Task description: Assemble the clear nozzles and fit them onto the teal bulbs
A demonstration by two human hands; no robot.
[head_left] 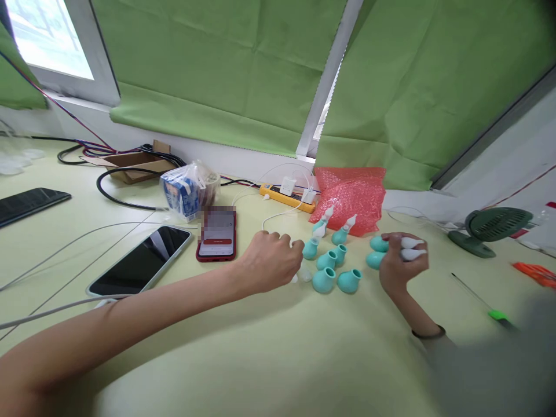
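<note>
My left hand [271,259] reaches across the pale yellow table [269,353], fingers curled down over small clear caps [305,275] beside a cluster of teal rubber bulbs [332,272]. Some bulbs carry white nozzles [350,222]; others stand with open necks. My right hand [402,263] is closed around two teal bulbs [377,252], their white tips [412,248] pointing right. What the left fingers grip is hidden.
A red phone [217,234] and a larger dark phone [141,260] lie left of the hands. Red bubble wrap [351,194], a yellow power strip [286,197], a bag of cartons [186,188], a green fan [489,229], cables and a green-tipped tool [497,314] surround them.
</note>
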